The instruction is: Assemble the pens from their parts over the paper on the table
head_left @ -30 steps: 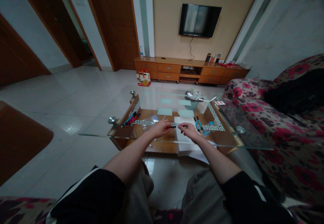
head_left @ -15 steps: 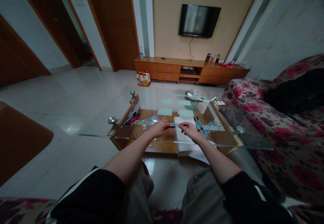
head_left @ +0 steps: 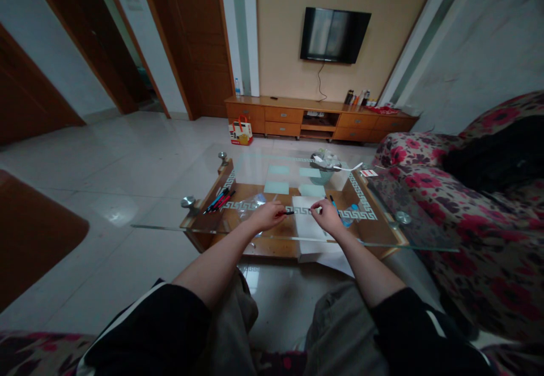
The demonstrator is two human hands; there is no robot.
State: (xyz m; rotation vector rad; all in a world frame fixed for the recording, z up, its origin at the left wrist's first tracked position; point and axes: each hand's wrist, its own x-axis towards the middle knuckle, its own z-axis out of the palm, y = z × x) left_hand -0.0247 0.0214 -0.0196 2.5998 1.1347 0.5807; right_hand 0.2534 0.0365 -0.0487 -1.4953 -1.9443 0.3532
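Right hand (head_left: 328,217) withdrawn — left hand (head_left: 268,215) holding pen (head_left: 289,212)

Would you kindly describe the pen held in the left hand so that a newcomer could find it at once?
Start at the glass-topped wooden coffee table before the floral sofa. Over its near edge, beside the white sheet of paper, the left hand pinches a slim black pen pointing towards the right hand. It alone is held and lifted; the cluster of red, blue and black pens lies flat at the table's left end.

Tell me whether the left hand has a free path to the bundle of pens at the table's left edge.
Probably yes. The left hand holds a dark pen, but only bare glass table and a clear plastic wrapper lie between it and the pens.
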